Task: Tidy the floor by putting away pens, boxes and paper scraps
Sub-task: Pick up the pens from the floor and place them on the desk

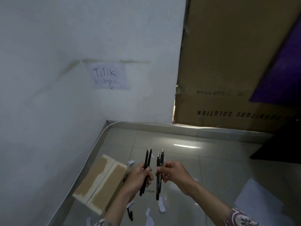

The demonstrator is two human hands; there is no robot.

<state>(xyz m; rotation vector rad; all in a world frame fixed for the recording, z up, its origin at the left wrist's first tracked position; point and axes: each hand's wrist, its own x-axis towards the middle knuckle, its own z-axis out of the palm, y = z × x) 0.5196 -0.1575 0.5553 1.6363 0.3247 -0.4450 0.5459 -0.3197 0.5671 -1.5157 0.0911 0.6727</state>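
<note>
Pale glossy floor tiles (187,160) meet a white wall (65,38) at a corner, and on that wall hangs a small paper note (110,77) with handwritten letters reading "TITIK" above a fainter word and a small arrow. To the right, a large cardboard sheet (228,62) leans upright, printed text upside down near its lower edge, with a purple panel (283,74) in front of it. Both hands are raised over the floor, close together but not touching. The left hand (140,177) grips two black pens (147,162) with their capped ends pointing up; the right hand (174,174) pinches two more pens (160,160) between thumb and fingers, their metal tips upward. Below the left hand, a taped cardboard box (100,181) lies on the tiles beside the wall. Another black pen (130,213) lies on the floor near the left forearm, and white paper scraps (161,205) are scattered around it. A white sheet (260,194) lies at the lower right.
</note>
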